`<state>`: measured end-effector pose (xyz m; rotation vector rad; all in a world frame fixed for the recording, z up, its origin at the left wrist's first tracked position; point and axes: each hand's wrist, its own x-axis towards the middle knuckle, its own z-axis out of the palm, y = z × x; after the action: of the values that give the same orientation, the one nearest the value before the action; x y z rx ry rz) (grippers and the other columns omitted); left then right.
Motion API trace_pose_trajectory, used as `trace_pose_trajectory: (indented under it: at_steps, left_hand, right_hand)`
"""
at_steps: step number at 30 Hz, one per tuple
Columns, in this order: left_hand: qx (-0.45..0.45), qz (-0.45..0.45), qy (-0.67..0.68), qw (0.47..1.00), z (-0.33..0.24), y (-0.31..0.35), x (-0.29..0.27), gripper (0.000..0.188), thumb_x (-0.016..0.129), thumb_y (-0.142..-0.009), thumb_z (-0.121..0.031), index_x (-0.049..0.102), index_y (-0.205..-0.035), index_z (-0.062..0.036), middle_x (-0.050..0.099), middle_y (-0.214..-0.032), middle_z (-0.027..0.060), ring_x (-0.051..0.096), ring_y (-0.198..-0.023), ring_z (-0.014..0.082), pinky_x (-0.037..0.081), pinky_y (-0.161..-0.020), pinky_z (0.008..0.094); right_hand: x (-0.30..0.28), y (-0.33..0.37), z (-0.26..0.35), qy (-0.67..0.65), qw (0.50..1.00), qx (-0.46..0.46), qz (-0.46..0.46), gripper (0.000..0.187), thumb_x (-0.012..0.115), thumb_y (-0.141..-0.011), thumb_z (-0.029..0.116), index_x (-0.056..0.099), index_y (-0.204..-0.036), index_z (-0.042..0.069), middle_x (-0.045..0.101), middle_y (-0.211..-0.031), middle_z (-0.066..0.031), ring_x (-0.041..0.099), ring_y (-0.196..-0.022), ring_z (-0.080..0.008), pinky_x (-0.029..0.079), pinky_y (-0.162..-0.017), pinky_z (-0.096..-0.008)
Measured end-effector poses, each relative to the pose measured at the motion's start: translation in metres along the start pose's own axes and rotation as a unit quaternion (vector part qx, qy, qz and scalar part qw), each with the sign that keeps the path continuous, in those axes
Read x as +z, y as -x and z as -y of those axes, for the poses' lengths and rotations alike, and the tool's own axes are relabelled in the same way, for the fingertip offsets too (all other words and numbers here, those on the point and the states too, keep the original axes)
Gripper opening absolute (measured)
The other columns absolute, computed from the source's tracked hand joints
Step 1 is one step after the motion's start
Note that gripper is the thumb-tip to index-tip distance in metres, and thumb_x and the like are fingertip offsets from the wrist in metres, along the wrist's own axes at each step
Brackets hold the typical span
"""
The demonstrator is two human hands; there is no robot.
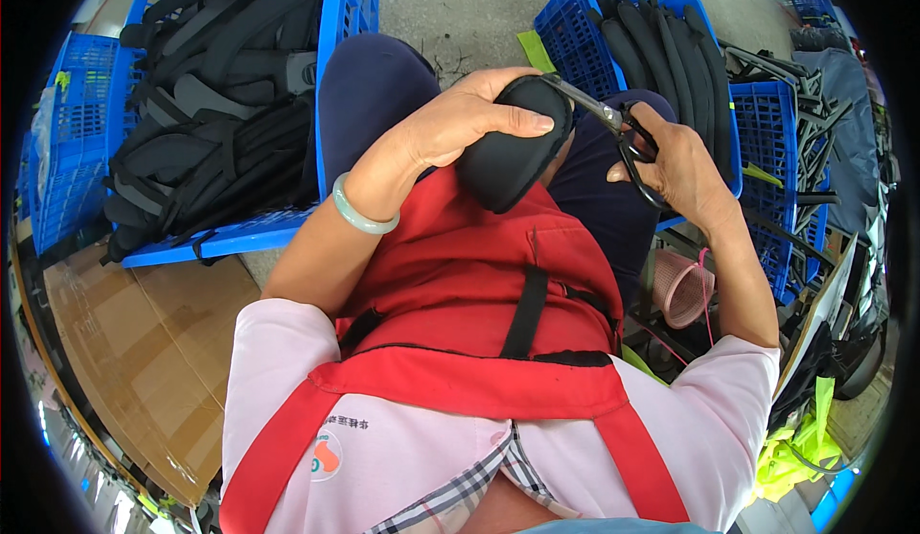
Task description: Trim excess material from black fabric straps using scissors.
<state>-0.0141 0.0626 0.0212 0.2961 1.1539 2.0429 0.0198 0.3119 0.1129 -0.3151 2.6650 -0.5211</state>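
A padded black strap piece (500,162) with a rounded end and stitched edge is held up over my lap. My left hand (471,117) is closed on it, the thumb pressed on its face and the fingers hidden behind. In my right hand (682,165) is a pair of scissors (613,120) with black handles, fingers through the loops. Their metal blades reach left to the upper edge of the padded piece and meet it near its top corner. Whether a thread or fabric lies between the blades is too small to tell.
At the left, a blue crate (340,83) holds many black padded straps (225,103). A second blue crate (575,31) at the right holds similar pieces (661,55). Beside it, another crate (767,117) has thin black strips. Flattened cardboard (144,342) lies lower left; a pink mesh basket (682,290) hangs at right.
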Motion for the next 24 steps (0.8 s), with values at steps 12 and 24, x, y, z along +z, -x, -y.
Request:
trace_pose_trajectory:
  at_steps: [12, 24]
  left_hand:
    - [-0.035, 0.071, -0.02, 0.997, 0.005, -0.001, -0.002, 0.041, 0.072, -0.082, -0.01, 0.058, -0.119, 0.0022, 0.065, -0.103, 0.0044, 0.06, -0.092, 0.0107, 0.048, -0.086, 0.0237]
    - [-0.046, 0.099, -0.033, 0.993, 0.014, -0.001, 0.0, 0.037, 0.072, -0.082, -0.011, 0.061, -0.115, 0.0004, 0.064, -0.102, 0.0027, 0.057, -0.093, 0.0102, 0.045, -0.086, 0.0232]
  right_hand:
    - [-0.018, -0.011, -0.002, 0.101, 0.993, -0.004, 0.054, 0.058, 0.077, -0.068, 0.044, 0.049, -0.099, 0.003, 0.058, -0.069, -0.0166, 0.058, -0.074, -0.0407, 0.044, -0.066, -0.0456]
    - [-0.035, -0.017, 0.003, 0.188, 0.978, -0.078, 0.037, 0.052, 0.075, -0.072, 0.044, 0.053, -0.094, 0.001, 0.057, -0.068, -0.0191, 0.055, -0.075, -0.0442, 0.042, -0.064, -0.0474]
